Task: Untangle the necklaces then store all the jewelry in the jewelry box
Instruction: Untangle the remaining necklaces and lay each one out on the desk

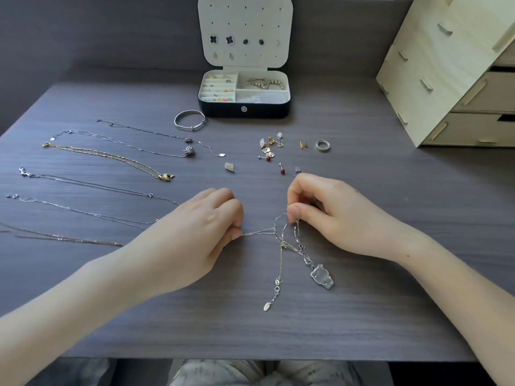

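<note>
Grey wood-grain table (pixel 362 316) meets a dark wall (pixel 97 32).

Left hand (pixel 206 232) and right hand (pixel 334 215) each pinch the chain (pixel 282 243), fingers (pixel 303 188) curled.

Tangled silver necklaces (pixel 282 243) with clear bear pendant (pixel 322 276) at front; 6 straightened necklaces (pixel 166 176) lie left; open jewelry box (pixel 223 110) behind.

A single wide-angle view from the person's head looks forward and steeply down, close above the left grip (pixel 200 235) and right grip (pixel 334 218) at mid-frame; beyond the grips it takes in the tabletop (pixel 390 302) up to the wall (pixel 83 37)
</note>
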The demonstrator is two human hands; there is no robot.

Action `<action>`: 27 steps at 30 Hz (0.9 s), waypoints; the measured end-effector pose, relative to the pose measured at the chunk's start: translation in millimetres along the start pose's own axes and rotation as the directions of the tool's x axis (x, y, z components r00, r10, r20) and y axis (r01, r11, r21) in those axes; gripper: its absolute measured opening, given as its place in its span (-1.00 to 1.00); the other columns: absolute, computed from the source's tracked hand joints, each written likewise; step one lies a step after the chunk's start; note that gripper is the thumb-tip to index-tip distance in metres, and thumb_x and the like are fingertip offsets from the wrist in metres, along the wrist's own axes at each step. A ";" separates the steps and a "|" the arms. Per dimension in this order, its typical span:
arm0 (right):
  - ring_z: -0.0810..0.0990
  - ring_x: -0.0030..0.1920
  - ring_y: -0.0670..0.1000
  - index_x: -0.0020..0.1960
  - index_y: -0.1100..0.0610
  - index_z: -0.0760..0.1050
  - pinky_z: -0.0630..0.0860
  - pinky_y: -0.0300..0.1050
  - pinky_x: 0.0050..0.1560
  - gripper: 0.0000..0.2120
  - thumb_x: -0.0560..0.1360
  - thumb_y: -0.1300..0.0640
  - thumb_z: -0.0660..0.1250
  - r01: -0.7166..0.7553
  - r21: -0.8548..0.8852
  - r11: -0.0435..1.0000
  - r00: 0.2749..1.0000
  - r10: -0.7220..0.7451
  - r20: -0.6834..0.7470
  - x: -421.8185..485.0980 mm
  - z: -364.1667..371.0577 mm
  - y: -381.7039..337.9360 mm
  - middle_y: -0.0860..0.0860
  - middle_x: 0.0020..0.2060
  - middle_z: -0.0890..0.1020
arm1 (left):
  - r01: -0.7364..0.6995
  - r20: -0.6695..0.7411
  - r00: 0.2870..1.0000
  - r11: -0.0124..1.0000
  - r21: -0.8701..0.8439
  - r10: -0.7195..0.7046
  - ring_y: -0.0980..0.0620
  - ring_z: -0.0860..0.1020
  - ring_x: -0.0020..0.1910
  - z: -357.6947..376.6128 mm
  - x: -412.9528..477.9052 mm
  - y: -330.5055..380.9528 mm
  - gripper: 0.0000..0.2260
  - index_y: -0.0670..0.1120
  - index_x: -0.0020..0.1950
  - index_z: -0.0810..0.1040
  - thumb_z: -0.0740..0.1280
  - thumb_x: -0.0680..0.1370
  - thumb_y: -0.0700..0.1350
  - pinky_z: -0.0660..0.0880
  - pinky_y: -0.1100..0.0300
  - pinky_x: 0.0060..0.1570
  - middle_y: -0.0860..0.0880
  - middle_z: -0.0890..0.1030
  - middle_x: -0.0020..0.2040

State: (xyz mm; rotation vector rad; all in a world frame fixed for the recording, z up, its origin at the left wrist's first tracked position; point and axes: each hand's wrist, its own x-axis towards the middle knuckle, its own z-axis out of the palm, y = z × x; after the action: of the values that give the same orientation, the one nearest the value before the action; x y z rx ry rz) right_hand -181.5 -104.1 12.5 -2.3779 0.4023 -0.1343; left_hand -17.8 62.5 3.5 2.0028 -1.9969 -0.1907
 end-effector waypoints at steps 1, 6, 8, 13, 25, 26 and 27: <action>0.46 -0.30 -0.21 -0.15 0.04 0.40 0.29 -0.37 -0.25 -0.88 0.55 0.19 0.26 0.003 0.011 1.000 1.000 -0.003 -0.005 0.4 0.2 -0.1 -0.14 -0.31 0.60 | 0.019 0.001 1.000 0.999 -0.047 -0.019 0.12 0.29 -0.24 -1.6 -0.1 1.3 -0.82 -0.05 -0.17 0.35 0.05 0.53 -0.02 0.25 0.32 -0.18 0.10 0.38 -0.23; 0.44 -0.36 -0.16 -0.18 -0.02 0.38 0.29 -0.35 -0.31 -0.84 0.54 0.15 0.29 -0.018 -0.044 0.999 0.999 0.016 -0.052 1.5 2.3 0.5 -0.10 -0.39 0.57 | 0.189 0.088 0.981 0.948 -0.258 -0.171 0.15 0.47 -0.19 -10.1 3.2 5.8 -0.86 0.03 -0.13 0.27 0.10 0.58 -0.19 0.40 0.33 -0.19 0.19 0.55 -0.16; 0.44 -0.35 -0.13 -0.18 -0.04 0.38 0.28 -0.31 -0.32 -0.85 0.53 0.12 0.29 -0.043 -0.073 0.996 0.996 0.037 -0.087 1.7 3.1 2.3 -0.09 -0.39 0.55 | 0.217 0.089 0.976 0.937 -0.272 -0.200 0.21 0.46 -0.24 -14.6 6.8 6.8 -0.77 0.02 -0.15 0.25 0.11 0.57 -0.31 0.39 0.40 -0.23 0.17 0.55 -0.20; 0.43 -0.34 -0.12 -0.17 -0.06 0.41 0.32 -0.28 -0.31 -0.87 0.50 0.11 0.32 -0.060 -0.043 0.997 0.989 0.054 -0.139 2.3 -0.2 4.4 -0.10 -0.38 0.55 | 0.217 0.010 0.975 0.929 -0.300 -0.224 0.08 0.39 -0.34 -21.5 15.8 10.0 -0.81 0.05 -0.18 0.27 0.16 0.57 -0.20 0.35 0.29 -0.35 0.08 0.52 -0.28; 0.42 -0.31 -0.10 -0.12 -0.10 0.54 0.36 -0.26 -0.22 -0.83 0.44 0.17 0.39 -0.084 -0.061 0.995 0.989 0.076 -0.127 -0.5 -3.2 6.7 -0.11 -0.29 0.49 | 0.237 0.027 0.953 0.684 -0.690 -0.303 0.09 0.34 -0.45 -34.9 44.7 12.9 -0.92 0.01 -0.18 0.50 0.23 0.43 -0.04 0.27 0.28 -0.43 0.09 0.44 -0.46; 0.42 -0.31 -0.10 -0.13 -0.10 0.54 0.37 -0.24 -0.22 -0.83 0.43 0.18 0.40 -0.092 -0.050 0.995 0.989 0.085 -0.124 -0.7 -3.8 6.7 -0.11 -0.29 0.49 | 0.249 0.020 0.946 0.689 -0.681 -0.322 0.07 0.31 -0.44 -34.9 46.9 12.6 -0.93 0.00 -0.18 0.51 0.25 0.45 -0.05 0.25 0.27 -0.44 0.08 0.42 -0.47; 0.42 -0.32 -0.11 -0.13 -0.10 0.54 0.37 -0.24 -0.22 -0.82 0.43 0.18 0.40 -0.099 -0.045 0.994 0.988 0.092 -0.127 -1.0 -4.4 7.1 -0.11 -0.29 0.49 | 0.264 0.001 0.938 0.714 -0.649 -0.346 0.07 0.29 -0.45 -33.8 49.3 11.8 -0.94 -0.01 -0.18 0.51 0.28 0.49 -0.08 0.24 0.27 -0.47 0.09 0.40 -0.48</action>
State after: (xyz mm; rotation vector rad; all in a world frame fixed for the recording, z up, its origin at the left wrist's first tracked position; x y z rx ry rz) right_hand -185.1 -111.5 11.1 -2.4026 0.5846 -0.2313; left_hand -17.6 17.9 45.0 1.7922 -1.2494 -0.7093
